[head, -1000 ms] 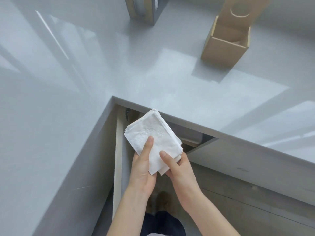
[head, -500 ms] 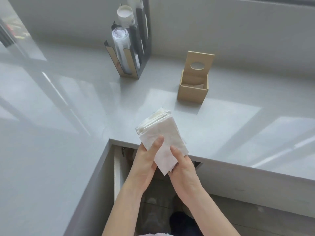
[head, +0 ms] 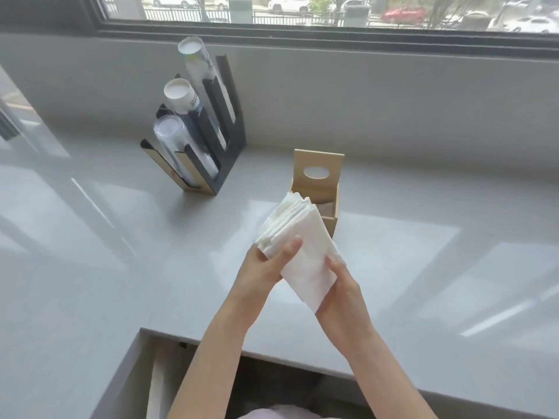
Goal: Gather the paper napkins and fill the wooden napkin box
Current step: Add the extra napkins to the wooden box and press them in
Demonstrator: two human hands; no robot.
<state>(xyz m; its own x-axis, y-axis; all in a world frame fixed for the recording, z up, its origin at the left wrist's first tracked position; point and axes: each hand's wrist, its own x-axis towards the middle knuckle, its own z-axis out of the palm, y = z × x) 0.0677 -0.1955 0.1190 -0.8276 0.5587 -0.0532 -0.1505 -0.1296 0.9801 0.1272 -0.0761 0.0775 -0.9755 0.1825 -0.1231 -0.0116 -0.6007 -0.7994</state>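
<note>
A thick stack of white paper napkins [head: 298, 243] is held above the grey counter, tilted, its far edge overlapping the front of the wooden napkin box [head: 319, 189]. My left hand [head: 266, 267] grips the stack's left side with the thumb on top. My right hand [head: 344, 294] holds its near right corner from below. The box stands upright on the counter, its lid with an oval hole raised at the back, and the part of its inside that shows holds nothing.
A dark cup dispenser [head: 199, 140] with stacked cups and lids stands left of the box against the wall. The grey counter [head: 121, 252] wraps around an L-shaped corner. A window runs along the back, above the wall.
Both hands have lifted the napkin stack from below the counter's edge up over the counter, close to the box. The view has tilted up, bringing the window in.
</note>
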